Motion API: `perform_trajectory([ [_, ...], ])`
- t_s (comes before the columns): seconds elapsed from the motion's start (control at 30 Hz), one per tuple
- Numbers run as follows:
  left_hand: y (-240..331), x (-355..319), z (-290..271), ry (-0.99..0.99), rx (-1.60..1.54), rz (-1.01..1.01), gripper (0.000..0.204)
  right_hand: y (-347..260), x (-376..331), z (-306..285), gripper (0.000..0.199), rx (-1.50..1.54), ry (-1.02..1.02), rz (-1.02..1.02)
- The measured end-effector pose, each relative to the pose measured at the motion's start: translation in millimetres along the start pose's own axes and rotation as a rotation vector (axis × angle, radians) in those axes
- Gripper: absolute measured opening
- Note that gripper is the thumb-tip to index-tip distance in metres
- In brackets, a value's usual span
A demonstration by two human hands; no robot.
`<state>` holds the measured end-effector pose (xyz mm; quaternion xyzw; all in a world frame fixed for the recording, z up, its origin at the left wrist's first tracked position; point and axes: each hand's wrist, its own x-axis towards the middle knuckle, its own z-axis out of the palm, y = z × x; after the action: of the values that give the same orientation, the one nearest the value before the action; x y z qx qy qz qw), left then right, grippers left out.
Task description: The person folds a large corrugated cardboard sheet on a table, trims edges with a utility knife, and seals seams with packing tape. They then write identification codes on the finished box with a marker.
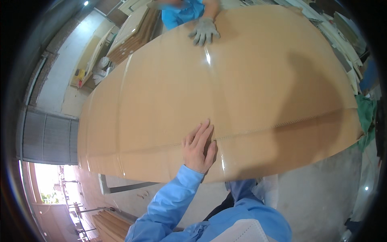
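Observation:
A large tan cardboard sheet (pixel 161 101) fills most of the head view, with shiny tape-like strips across it and a dotted seam along its near side. My left hand (pixel 198 149) lies on the sheet near that seam, palm down and fingers stretched out, holding nothing. A blue sleeve covers my left forearm. My right hand does not show. At the far edge, another person's grey-gloved hand (pixel 204 31) rests spread on the same sheet.
Stacked panels (pixel 131 34) stand at the far left. Board offcuts (pixel 340 48) pile up along the right, near a green cloth (pixel 365 117). A metal frame (pixel 121 187) pokes out below the sheet's near left edge.

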<state>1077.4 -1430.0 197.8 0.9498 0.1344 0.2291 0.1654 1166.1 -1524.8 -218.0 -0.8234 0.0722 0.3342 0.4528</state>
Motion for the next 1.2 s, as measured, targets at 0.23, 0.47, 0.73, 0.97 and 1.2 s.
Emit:
perform_trajectory([
  [0.23, 2.9, -2.1, -3.1, -0.019, 0.021, -0.010, 0.048, -33.4, 20.9, -6.5, 0.027, -0.228, 0.001, -0.182],
  [0.47, -0.2, -0.2, -1.9, -0.039, 0.042, -0.012, 0.049, -86.7, 89.9, 12.2, 0.031, -0.531, 0.020, -0.306],
  [0.73, -7.2, 0.4, -1.4, -0.060, 0.001, -0.021, 0.050, -88.2, 117.1, 21.6, 0.036, -0.685, 0.022, -0.312],
  [0.97, -6.8, -1.3, -2.2, -0.033, -0.031, -0.016, 0.050, -57.5, 75.5, 0.3, 0.040, -0.657, -0.014, -0.394],
  [1.2, -15.5, -5.2, 3.5, 0.023, -0.125, 0.012, 0.046, -23.2, -17.0, -53.6, 0.044, -0.581, -0.098, -0.504],
])
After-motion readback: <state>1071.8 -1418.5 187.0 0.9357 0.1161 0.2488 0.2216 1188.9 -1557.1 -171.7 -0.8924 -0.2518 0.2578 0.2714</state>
